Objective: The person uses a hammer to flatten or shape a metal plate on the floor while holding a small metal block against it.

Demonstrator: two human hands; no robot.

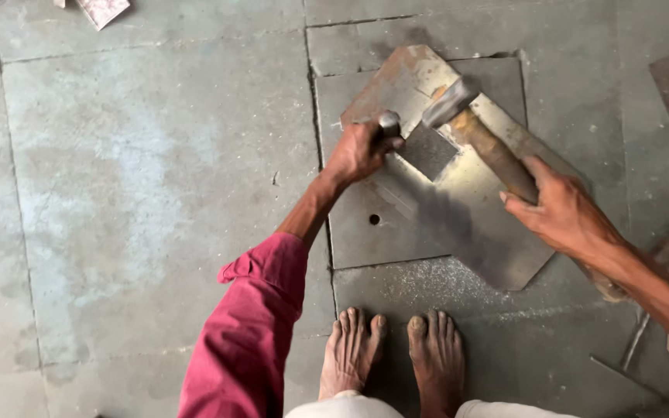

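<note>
Left hand (359,149): closed around a metal chisel (389,124), frame centre.
Right hand (563,209): hammer (466,124) gripped by its wooden handle.
Sheet metal (466,201): laid flat on the floor (141,178), apparently rusted.

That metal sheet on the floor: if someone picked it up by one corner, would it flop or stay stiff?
The metal sheet looks thin yet lies flat with crisp straight edges, so probably stiff, perhaps flexing slightly. Its broad size suggests some weight. Cut corners look sharp; the smooth, rust-patched surface may slide easily on the stone floor.
</note>
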